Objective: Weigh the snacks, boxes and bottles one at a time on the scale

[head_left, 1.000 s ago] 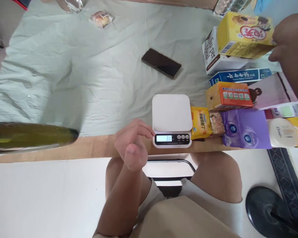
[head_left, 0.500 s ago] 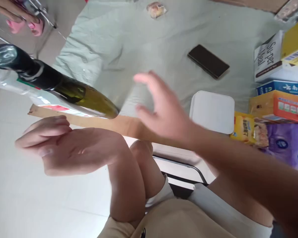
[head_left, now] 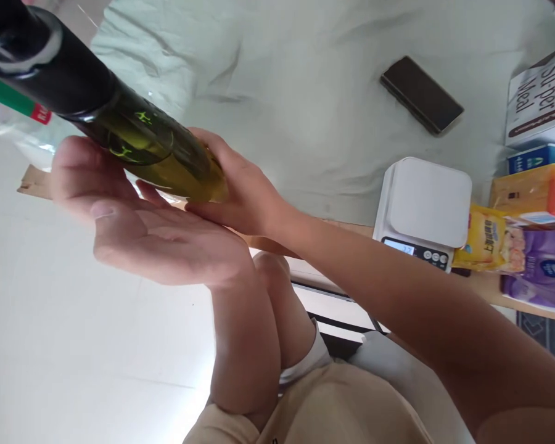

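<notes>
A green glass bottle [head_left: 166, 154] with a black neck and yellowish liquid stands at the table's left end, its neck running toward the upper left corner. My right hand [head_left: 240, 185] wraps around its lower part, thumb on the near side and fingers on the far side. Just below the bottle, my left hand [head_left: 161, 240] is palm up, fingers loosely bent and apart. Its fingertips reach beside the upper part of the bottle; whether they touch the glass I cannot tell. Behind the bottle, a clear plastic container with a green and red label [head_left: 16, 98] is partly hidden.
A black phone [head_left: 422, 94] lies on the pale green tablecloth [head_left: 296, 92]. To the right stand a white kitchen scale [head_left: 428, 200] with a lit display, a yellow packet [head_left: 483, 237], a purple packet [head_left: 541, 265], an orange package [head_left: 520, 191] and a white box [head_left: 541, 92].
My right hand has moved left from over the table and closed around the bottle's lower part. My left hand has risen toward the bottle, its fingers opening. The view has shifted left.
</notes>
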Available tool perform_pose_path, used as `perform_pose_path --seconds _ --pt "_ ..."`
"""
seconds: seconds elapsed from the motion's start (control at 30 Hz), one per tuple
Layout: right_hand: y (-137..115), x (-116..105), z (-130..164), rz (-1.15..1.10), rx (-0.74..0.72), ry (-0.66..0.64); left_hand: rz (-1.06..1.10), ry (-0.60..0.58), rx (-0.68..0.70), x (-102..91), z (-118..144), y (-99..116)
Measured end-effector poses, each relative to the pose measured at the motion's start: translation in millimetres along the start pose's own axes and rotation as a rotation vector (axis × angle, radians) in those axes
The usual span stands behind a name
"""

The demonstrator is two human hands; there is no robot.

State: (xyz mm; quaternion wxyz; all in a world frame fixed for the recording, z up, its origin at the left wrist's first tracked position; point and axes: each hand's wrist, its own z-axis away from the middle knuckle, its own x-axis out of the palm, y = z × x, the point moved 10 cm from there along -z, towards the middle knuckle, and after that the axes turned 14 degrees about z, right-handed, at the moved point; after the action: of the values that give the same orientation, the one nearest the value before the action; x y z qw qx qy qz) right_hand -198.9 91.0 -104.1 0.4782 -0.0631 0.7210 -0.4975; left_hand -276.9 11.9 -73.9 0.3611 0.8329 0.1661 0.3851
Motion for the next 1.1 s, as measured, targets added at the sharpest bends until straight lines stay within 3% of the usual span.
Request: perform_pose_path --seconds 0.07,0.1,0.17,0.33,0.4,0.5,0.67,0.77,0.87,1.0,1.1 --pt "4.9 -3.9 2.5 -0.032 -0.03 0.022 0.098 0.055 0.205 2.3 6.3 12.1" --pt "7.4 -8.9 4.3 -0.055 -0.055 0.048 0.113 0.071 0.237 4.2 8.6 12.2" --pt "13.7 -26.7 9.0 -0.114 -0.102 0.129 0.11 0.055 0.169 11.7 8.2 1.9" --pt "16.6 -102.9 38.4 -0.205 -0.235 0.258 0.209 -0.343 -0.158 71.6 14.9 -28.9" --pt "20.9 -144.4 64.3 -0.201 -0.207 0.337 0.218 -0.453 -0.211 98.0 28.2 -31.2" --pt "18.8 -192.7 117.0 -0.141 -0.298 0.393 0.208 -0.589 -0.238 140.0 58.0 -30.0" --pt "76.0 -251.9 197.9 -0.06 0.04 0.657 0.237 -0.766 -0.269 202.6 112.3 -39.6" --pt "91.0 -270.3 229.6 -0.02 0.057 0.767 0.228 -0.824 -0.355 230.3 138.4 -58.3" --pt "106.1 -274.0 247.1 -0.003 0.056 0.809 0.192 -0.853 -0.4 247.1 153.8 -72.7" --pt "125.5 -269.6 259.8 0.012 0.066 0.853 0.098 -0.964 -0.391 255.1 163.3 -83.1" --pt "121.2 -264.5 257.6 0.059 -0.003 0.814 0.077 -1.024 -0.354 252.6 162.1 -85.8"
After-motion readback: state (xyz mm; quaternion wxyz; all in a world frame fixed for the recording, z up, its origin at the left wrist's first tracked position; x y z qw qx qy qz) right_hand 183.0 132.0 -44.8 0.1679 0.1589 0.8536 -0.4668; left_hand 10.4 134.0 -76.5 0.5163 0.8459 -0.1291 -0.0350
